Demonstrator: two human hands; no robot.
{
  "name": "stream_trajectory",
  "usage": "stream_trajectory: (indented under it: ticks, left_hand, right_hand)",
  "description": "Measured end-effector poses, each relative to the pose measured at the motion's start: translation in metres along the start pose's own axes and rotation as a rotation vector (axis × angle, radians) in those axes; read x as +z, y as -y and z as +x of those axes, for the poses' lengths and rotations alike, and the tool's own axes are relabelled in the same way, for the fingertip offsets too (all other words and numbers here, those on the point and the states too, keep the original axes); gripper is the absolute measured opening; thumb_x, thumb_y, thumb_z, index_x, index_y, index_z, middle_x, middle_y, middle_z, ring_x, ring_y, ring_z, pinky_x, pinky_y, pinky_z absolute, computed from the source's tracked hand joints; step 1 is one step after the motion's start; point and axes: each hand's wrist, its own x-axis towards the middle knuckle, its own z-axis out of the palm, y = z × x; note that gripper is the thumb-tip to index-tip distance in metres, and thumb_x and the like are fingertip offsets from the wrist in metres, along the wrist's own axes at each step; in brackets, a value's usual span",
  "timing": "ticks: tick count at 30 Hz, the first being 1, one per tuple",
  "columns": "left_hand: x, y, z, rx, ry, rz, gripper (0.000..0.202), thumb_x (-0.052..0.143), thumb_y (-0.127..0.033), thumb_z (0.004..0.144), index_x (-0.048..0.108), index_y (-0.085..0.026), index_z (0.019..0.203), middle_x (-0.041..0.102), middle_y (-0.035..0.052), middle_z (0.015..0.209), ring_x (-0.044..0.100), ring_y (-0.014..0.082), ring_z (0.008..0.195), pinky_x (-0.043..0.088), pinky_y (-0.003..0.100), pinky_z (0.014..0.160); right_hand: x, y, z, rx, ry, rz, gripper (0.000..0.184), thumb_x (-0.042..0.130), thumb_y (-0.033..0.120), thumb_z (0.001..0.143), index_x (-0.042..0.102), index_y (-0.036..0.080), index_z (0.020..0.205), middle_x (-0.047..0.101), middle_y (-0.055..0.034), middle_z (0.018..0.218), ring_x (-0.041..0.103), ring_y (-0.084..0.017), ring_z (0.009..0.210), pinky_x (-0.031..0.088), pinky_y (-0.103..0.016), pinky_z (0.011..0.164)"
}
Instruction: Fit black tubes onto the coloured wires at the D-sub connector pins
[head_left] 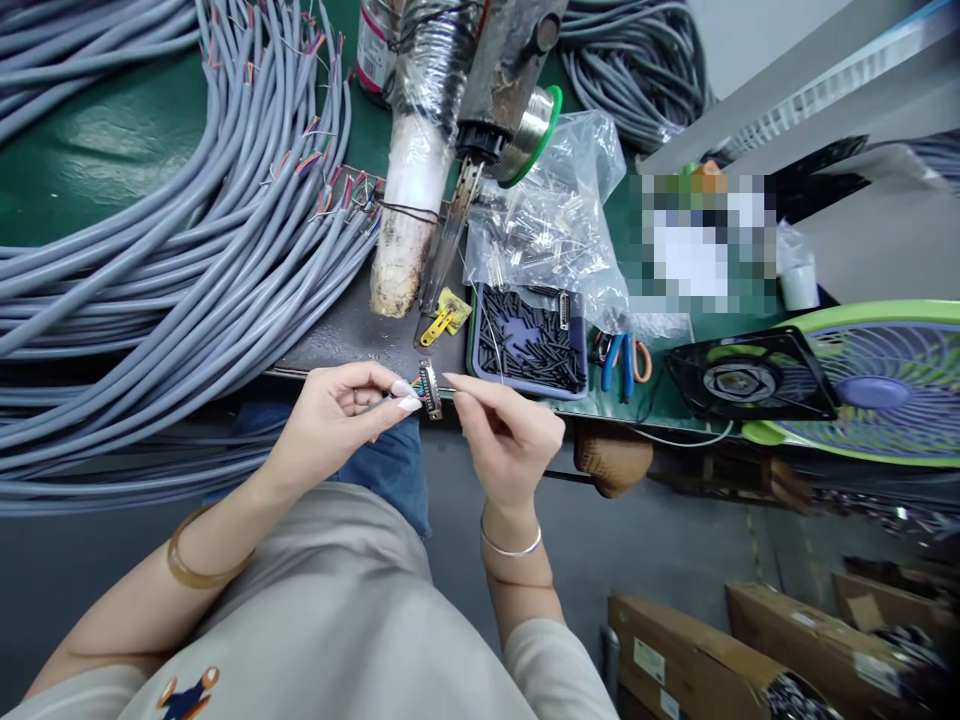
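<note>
My left hand pinches the coloured wire ends of a grey cable right at a small metal multi-pin connector. My right hand holds the connector from the right with its fingertips. Both hands hover over my lap just in front of the bench edge. A soldering fixture wrapped in foil and tape hangs above the hands, its tip pointing down toward a yellow clip.
Thick bundles of grey cable with stripped coloured ends cover the left of the green bench. A dark tray of black sleeves, a plastic bag of parts, blue pliers, a black fan and a green fan lie to the right. Cardboard boxes stand on the floor.
</note>
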Motion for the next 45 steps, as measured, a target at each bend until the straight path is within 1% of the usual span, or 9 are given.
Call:
stream_trajectory:
  ticks: [6,9,12,18,25,28,31,38,45]
  left_hand:
    - [0.003,0.001,0.004,0.016,-0.101,0.004,0.020,0.088,-0.024,0.068,0.071,-0.015,0.074,0.066,-0.0015,0.063,0.054,0.0060,0.050,0.044,0.016,0.047]
    - [0.003,0.002,0.007,0.013,-0.140,0.013,0.019,0.086,-0.022,0.068,0.069,-0.015,0.073,0.060,-0.0037,0.057,0.048,0.0048,0.045,0.039,0.016,0.043]
    - [0.002,0.003,0.008,0.013,-0.146,0.015,0.017,0.085,-0.021,0.069,0.069,-0.015,0.075,0.056,-0.0052,0.052,0.046,0.0048,0.043,0.038,0.015,0.041]
    - [0.002,0.006,0.008,0.024,-0.140,0.018,0.018,0.087,-0.022,0.071,0.072,-0.016,0.079,0.062,-0.0036,0.059,0.048,0.0052,0.045,0.040,0.017,0.044]
    - [0.001,0.011,0.007,0.096,-0.104,0.027,0.014,0.086,-0.025,0.076,0.075,-0.016,0.079,0.076,0.0037,0.086,0.059,0.0070,0.059,0.043,0.017,0.049]
    - [0.002,0.011,0.006,0.113,-0.124,0.034,0.013,0.085,-0.023,0.078,0.075,-0.016,0.080,0.076,0.0034,0.086,0.062,0.0074,0.062,0.046,0.016,0.052]
    - [0.003,0.011,0.006,0.116,-0.158,0.042,0.013,0.084,-0.023,0.079,0.074,-0.016,0.081,0.075,0.0022,0.083,0.058,0.0055,0.057,0.044,0.016,0.050]
    - [0.007,0.008,0.010,0.183,-0.223,0.116,0.010,0.081,-0.018,0.078,0.072,-0.016,0.080,0.075,0.0015,0.085,0.059,0.0051,0.057,0.047,0.015,0.051]
    - [0.011,0.007,0.015,0.380,-0.296,0.250,0.007,0.077,-0.011,0.079,0.072,-0.017,0.079,0.076,0.0004,0.084,0.069,0.0083,0.070,0.057,0.015,0.065]
  right_hand:
    - [-0.003,0.002,-0.004,-0.115,0.110,-0.069,0.009,0.067,0.021,0.097,0.075,0.023,0.094,0.071,0.0045,0.064,0.059,-0.008,0.048,0.049,-0.022,0.054]
    - [0.000,-0.001,-0.011,-0.025,-0.137,0.091,0.017,0.058,0.025,0.101,0.071,0.026,0.112,0.062,0.0067,0.059,0.052,-0.009,0.041,0.045,-0.023,0.043]
    - [0.006,-0.005,-0.016,0.011,-0.358,0.151,0.031,0.054,0.020,0.102,0.059,0.028,0.132,0.074,0.0027,0.077,0.065,-0.012,0.048,0.053,-0.026,0.044]
    - [0.017,-0.008,-0.014,0.012,-0.112,0.092,0.011,0.065,0.014,0.096,0.064,0.024,0.101,0.083,-0.0035,0.102,0.082,-0.020,0.092,0.068,-0.034,0.078]
    - [0.025,-0.002,-0.013,0.122,0.027,0.294,0.009,0.061,0.022,0.100,0.057,0.022,0.092,0.082,-0.0076,0.109,0.079,-0.015,0.078,0.063,-0.027,0.065]
    - [0.025,-0.005,-0.016,0.207,-0.052,0.416,0.004,0.060,0.021,0.101,0.057,0.023,0.098,0.081,-0.0022,0.101,0.073,-0.010,0.061,0.061,-0.024,0.058]
    - [0.028,-0.012,-0.017,0.134,-0.201,0.318,0.007,0.062,0.018,0.099,0.060,0.024,0.102,0.080,0.0002,0.092,0.079,-0.015,0.076,0.065,-0.029,0.069]
    - [0.040,-0.014,-0.012,-0.145,-0.161,0.002,0.021,0.067,0.005,0.091,0.060,0.023,0.095,0.082,-0.0067,0.105,0.080,-0.016,0.091,0.065,-0.026,0.078]
    - [0.041,-0.009,-0.001,-0.147,-0.186,-0.020,0.024,0.066,0.004,0.089,0.054,0.024,0.087,0.083,-0.0078,0.106,0.081,-0.015,0.088,0.065,-0.024,0.076]
